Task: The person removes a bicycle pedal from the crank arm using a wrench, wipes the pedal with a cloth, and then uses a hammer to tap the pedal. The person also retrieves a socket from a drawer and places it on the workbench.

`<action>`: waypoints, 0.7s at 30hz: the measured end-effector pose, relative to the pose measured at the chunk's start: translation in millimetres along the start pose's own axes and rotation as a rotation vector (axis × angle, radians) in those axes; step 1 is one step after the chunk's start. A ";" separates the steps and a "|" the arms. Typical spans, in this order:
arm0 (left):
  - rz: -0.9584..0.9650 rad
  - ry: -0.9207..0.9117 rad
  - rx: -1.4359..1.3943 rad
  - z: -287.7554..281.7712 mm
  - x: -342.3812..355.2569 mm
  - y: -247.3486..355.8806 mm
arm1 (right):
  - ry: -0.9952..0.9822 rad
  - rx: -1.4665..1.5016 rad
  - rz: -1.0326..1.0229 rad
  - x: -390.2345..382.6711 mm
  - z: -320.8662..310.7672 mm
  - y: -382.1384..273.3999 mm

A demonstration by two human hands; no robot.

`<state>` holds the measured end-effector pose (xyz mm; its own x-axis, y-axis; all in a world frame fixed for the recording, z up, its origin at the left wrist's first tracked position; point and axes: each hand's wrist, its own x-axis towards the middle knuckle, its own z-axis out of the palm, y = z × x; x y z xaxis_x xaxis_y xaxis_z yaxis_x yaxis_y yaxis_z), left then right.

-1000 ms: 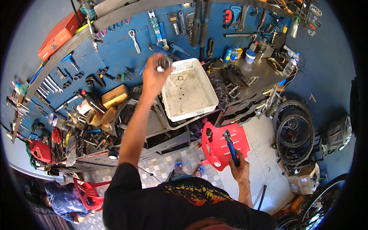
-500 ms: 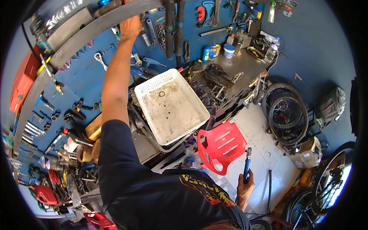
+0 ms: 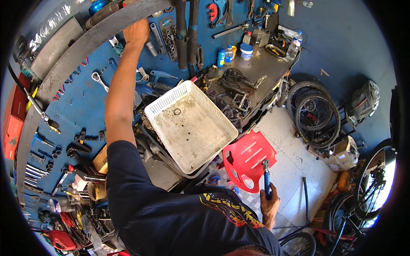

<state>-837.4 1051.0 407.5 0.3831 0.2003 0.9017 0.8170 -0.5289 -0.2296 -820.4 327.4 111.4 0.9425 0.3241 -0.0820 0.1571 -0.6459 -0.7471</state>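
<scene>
My left arm reaches up to the blue tool wall [image 3: 92, 102]. My left hand [image 3: 136, 33] is there under the dark curved shelf edge [image 3: 102, 32], beside a hanging metal socket [image 3: 150, 48] and a long wrench [image 3: 157, 37]. Its fingers are turned away and hidden. Low on the right, my right hand [image 3: 270, 202] is closed around the blue handle of a ratchet wrench [image 3: 267, 181], whose metal head points up in front of the red plastic chair [image 3: 250, 154]. A white perforated tray [image 3: 200, 147] with dark stains sits between my arms.
Behind the tray, a workbench [image 3: 260, 68] carries bottles, a white-and-blue tub [image 3: 246, 51] and bicycle parts. Bicycle wheels [image 3: 314, 115] lean by the right wall near a cardboard box [image 3: 337, 155]. Loose tools crowd the lower left, including a red case [image 3: 62, 240].
The whole view has shifted slightly. My right hand has raised the ratchet wrench a little and brought it left, now overlapping the chair. My left hand stays up at the tool wall.
</scene>
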 end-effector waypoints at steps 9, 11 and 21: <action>0.108 -0.168 0.016 5.7 17.7 27.5 | 0.058 -0.010 0.016 -8.1 2.7 -0.3; 0.151 -0.015 -0.017 15.0 27.6 27.0 | 0.074 -0.040 0.039 -12.2 2.7 1.5; 0.085 0.120 -0.539 -124.2 -52.0 82.1 | 0.081 0.035 0.043 -19.9 6.1 9.8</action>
<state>-843.7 894.7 387.2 0.3603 0.0597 0.9309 0.4374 -0.8922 -0.1121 -839.5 318.9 101.7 0.9690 0.2391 -0.0619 0.1073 -0.6330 -0.7667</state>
